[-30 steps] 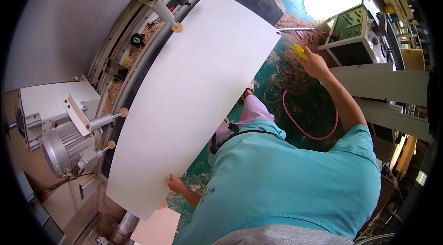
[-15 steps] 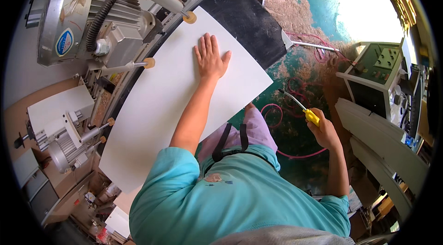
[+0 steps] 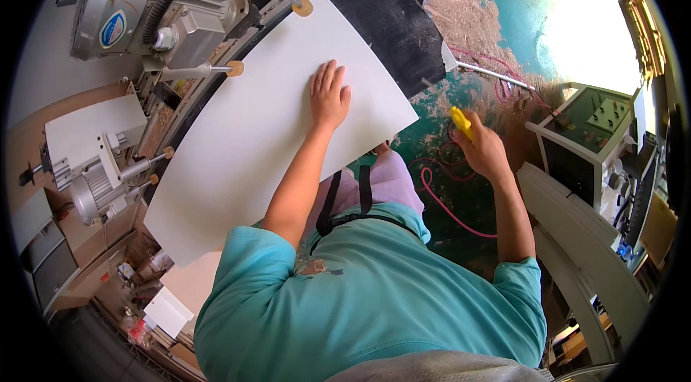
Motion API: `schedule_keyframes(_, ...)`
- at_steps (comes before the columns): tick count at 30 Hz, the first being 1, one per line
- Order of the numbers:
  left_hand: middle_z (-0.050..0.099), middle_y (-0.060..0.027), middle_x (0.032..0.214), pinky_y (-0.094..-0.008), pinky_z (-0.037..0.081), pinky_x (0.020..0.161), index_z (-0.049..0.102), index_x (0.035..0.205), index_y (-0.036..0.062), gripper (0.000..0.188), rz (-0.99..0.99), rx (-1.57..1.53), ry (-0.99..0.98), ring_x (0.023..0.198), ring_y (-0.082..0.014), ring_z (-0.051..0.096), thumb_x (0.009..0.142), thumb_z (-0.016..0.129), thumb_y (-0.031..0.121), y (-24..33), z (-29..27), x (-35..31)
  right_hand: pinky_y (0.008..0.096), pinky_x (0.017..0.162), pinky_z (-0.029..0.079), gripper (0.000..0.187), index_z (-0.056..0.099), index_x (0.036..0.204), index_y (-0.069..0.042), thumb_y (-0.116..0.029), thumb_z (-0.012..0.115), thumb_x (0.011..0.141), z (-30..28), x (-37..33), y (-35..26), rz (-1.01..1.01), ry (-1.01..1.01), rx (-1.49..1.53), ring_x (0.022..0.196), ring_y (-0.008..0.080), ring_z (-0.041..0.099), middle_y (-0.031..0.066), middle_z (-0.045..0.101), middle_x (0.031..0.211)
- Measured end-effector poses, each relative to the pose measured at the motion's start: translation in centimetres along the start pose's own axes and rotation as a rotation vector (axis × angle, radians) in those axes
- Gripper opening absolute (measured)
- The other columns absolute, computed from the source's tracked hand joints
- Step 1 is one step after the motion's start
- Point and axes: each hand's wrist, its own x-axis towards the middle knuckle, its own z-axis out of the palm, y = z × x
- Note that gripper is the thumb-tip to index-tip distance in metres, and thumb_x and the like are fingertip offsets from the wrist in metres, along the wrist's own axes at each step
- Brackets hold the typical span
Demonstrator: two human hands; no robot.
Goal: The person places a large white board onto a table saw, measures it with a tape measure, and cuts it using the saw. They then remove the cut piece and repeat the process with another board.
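A large white panel [image 3: 245, 144] lies on the machine's black bed [image 3: 389, 22]. My left hand [image 3: 330, 100] rests on it with the palm down and the fingers stretched out. Off the panel's right side, my right hand [image 3: 481, 148] is closed around the yellow handle of an air blow gun [image 3: 461, 123]. Its thin nozzle points up and left toward the bed's corner and is blurred. Part of the grip is hidden by my fingers.
At the upper left stands a grey motor unit [image 3: 191, 33], with round tan pads [image 3: 302, 7] on rods at the panel's edge. A pink hose [image 3: 446, 205] loops over the dusty green floor. To the right are a control box [image 3: 586, 130] and stacked long boards [image 3: 576, 223].
My right hand has lifted the blow gun up and slightly left, swinging its nozzle toward the bed. My left hand stays on the panel, its fingers closer together. The whole view has shifted slightly.
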Motion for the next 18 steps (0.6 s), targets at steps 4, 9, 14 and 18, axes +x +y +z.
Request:
schedule_keyframes(4,0.040,-0.0133,0.152,-0.0535,0.026,0.115,0.053,0.137,0.0110,0.049,-0.098,0.095,-0.033,0.142,-0.0356,0.034,0.090,0.060,0.024,-2.2,-2.8,-13.0,0.0476,0.072,0.051,0.042,0.049,0.129,-0.008,-0.031,0.059,0.096,0.4,1.8,-2.8,-0.299,-0.602,-0.191,0.081,0.0427,0.067,0.0224,0.069,0.089)
schedule_keyframes(9,0.038,-0.0134,0.154,-0.0537,0.028,0.114,0.053,0.138,0.0137,0.049,-0.516,0.171,0.169,0.141,-0.0365,0.035,0.092,0.059,0.028,-6.4,-9.1,-29.1,0.0429,0.067,0.052,0.041,0.048,0.133,-0.008,-0.029,0.056,0.098,6.5,4.6,-6.4,-0.141,-0.162,-0.057,0.079,0.0323,0.069,0.0162,0.070,0.089)
schedule_keyframes(14,0.037,-0.0144,0.155,-0.0553,0.028,0.112,0.049,0.143,0.0140,0.052,-0.861,0.395,0.389,0.142,-0.0369,0.034,0.097,0.054,0.037,-12.4,-10.3,-43.0,0.0467,0.071,0.052,0.046,0.046,0.133,-0.009,-0.034,0.058,0.097,16.8,2.4,-18.4,-0.495,-0.784,-0.059,0.082,0.0393,0.068,0.0196,0.070,0.092)
schedule_keyframes(18,0.032,-0.0134,0.157,-0.0577,0.027,0.113,0.046,0.145,0.0154,0.056,-0.810,0.318,0.328,0.144,-0.0369,0.031,0.096,0.054,0.042,-16.5,-13.7,-48.0,0.0406,0.074,0.051,0.046,0.050,0.129,-0.007,-0.038,0.058,0.096,26.0,0.8,-28.1,-0.497,-0.355,-0.297,0.079,0.0295,0.068,0.0141,0.070,0.085)
